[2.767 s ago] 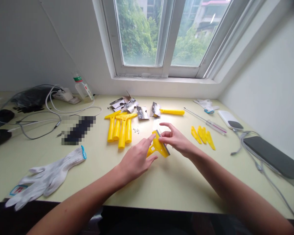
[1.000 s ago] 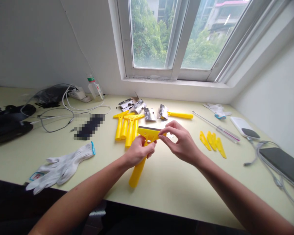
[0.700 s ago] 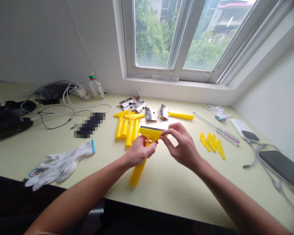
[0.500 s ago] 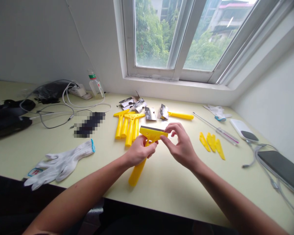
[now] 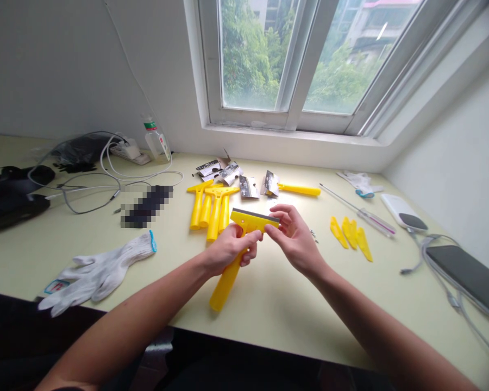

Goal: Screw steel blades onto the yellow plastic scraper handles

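Observation:
A yellow scraper (image 5: 226,282) with a dark blade strip along its wide head is held over the table, its handle slanting down to the left. My left hand (image 5: 230,250) is wrapped round its neck, just below the head, with the thumb across the front. At the right end of the head, my right hand (image 5: 291,233) pinches the corner between thumb and fingers. Behind them lie several yellow scraper handles (image 5: 214,220) side by side. Small screws (image 5: 314,235) lie to the right of my right hand, partly hidden by it.
Several yellow flat pieces (image 5: 351,234) and a screwdriver (image 5: 361,212) lie on the right. Card packaging (image 5: 249,187) and another yellow scraper (image 5: 299,189) are at the back. A white glove (image 5: 106,271) lies on the left, near a bottle (image 5: 157,144) and cables. A black power bank (image 5: 464,271) sits far right.
My right hand has shifted slightly at the head's right corner, its fingers less raised. The left thumb reaches farther across the scraper. The small screws have come into view.

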`<move>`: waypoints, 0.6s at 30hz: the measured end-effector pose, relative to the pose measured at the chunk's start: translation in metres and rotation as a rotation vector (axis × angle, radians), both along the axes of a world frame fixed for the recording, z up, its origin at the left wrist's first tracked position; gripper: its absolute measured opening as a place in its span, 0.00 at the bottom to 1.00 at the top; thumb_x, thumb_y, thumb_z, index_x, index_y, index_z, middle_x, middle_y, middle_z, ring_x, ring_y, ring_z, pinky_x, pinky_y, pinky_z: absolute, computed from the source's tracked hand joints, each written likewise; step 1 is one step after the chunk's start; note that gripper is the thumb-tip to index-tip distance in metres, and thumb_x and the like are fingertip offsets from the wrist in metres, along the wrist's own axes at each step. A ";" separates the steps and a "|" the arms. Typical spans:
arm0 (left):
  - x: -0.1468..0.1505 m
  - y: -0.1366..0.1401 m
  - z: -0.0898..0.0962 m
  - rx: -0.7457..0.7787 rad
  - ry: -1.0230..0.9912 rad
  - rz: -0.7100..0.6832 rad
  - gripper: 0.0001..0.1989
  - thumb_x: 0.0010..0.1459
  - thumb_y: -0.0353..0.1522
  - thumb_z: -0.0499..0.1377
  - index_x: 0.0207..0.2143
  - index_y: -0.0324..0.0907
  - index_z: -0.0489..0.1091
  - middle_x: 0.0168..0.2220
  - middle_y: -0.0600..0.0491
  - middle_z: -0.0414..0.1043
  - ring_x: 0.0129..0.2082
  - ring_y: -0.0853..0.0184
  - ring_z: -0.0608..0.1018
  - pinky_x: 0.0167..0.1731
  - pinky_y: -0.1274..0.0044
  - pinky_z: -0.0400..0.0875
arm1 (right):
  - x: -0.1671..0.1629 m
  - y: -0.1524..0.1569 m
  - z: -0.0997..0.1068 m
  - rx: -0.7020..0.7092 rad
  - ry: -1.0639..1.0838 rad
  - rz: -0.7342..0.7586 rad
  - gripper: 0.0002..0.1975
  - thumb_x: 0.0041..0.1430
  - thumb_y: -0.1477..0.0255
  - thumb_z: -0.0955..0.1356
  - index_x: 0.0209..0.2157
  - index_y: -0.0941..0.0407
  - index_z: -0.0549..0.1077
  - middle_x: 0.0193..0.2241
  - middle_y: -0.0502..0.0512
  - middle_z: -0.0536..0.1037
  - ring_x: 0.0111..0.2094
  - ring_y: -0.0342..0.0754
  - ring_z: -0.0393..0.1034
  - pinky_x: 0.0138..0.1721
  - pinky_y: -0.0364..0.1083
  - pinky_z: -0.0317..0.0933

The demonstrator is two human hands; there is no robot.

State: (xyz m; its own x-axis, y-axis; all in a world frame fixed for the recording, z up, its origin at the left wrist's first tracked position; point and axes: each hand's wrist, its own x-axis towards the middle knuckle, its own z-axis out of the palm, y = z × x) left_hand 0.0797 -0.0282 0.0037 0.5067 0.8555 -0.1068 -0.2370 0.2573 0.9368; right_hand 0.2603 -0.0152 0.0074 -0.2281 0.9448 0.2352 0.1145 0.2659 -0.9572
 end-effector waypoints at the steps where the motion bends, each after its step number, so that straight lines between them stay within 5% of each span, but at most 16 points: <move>1: 0.000 0.000 0.000 0.003 0.008 0.006 0.15 0.59 0.41 0.62 0.33 0.39 0.64 0.17 0.61 0.58 0.16 0.78 0.58 0.16 0.83 0.54 | 0.000 0.000 -0.001 0.007 -0.003 -0.008 0.17 0.59 0.64 0.70 0.47 0.50 0.65 0.40 0.53 0.71 0.42 0.49 0.71 0.43 0.52 0.66; 9: 0.003 -0.002 0.000 0.034 0.073 0.055 0.16 0.58 0.42 0.62 0.32 0.39 0.64 0.17 0.61 0.58 0.15 0.78 0.59 0.15 0.83 0.55 | 0.004 0.001 -0.005 -0.047 0.078 0.022 0.18 0.57 0.63 0.72 0.47 0.49 0.66 0.41 0.53 0.72 0.44 0.49 0.69 0.46 0.51 0.65; 14: 0.001 0.000 0.001 0.033 0.066 0.110 0.16 0.57 0.41 0.63 0.31 0.40 0.63 0.16 0.61 0.58 0.15 0.77 0.59 0.15 0.83 0.54 | 0.016 0.009 -0.005 -0.202 0.377 0.087 0.09 0.60 0.63 0.68 0.41 0.48 0.69 0.48 0.53 0.74 0.51 0.50 0.68 0.47 0.50 0.65; 18: -0.001 0.002 -0.001 0.012 0.060 0.129 0.15 0.57 0.40 0.63 0.32 0.39 0.63 0.16 0.61 0.58 0.15 0.78 0.58 0.14 0.83 0.53 | 0.024 0.012 -0.002 -0.231 0.405 0.044 0.07 0.60 0.62 0.67 0.36 0.49 0.67 0.53 0.53 0.73 0.55 0.52 0.67 0.48 0.52 0.65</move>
State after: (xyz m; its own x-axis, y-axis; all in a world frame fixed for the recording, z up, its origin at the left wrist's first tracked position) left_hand 0.0788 -0.0259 0.0024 0.3854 0.9145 -0.1231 -0.2106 0.2171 0.9532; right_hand 0.2841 -0.0036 0.0050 -0.2027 0.9743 0.0984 -0.2877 0.0368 -0.9570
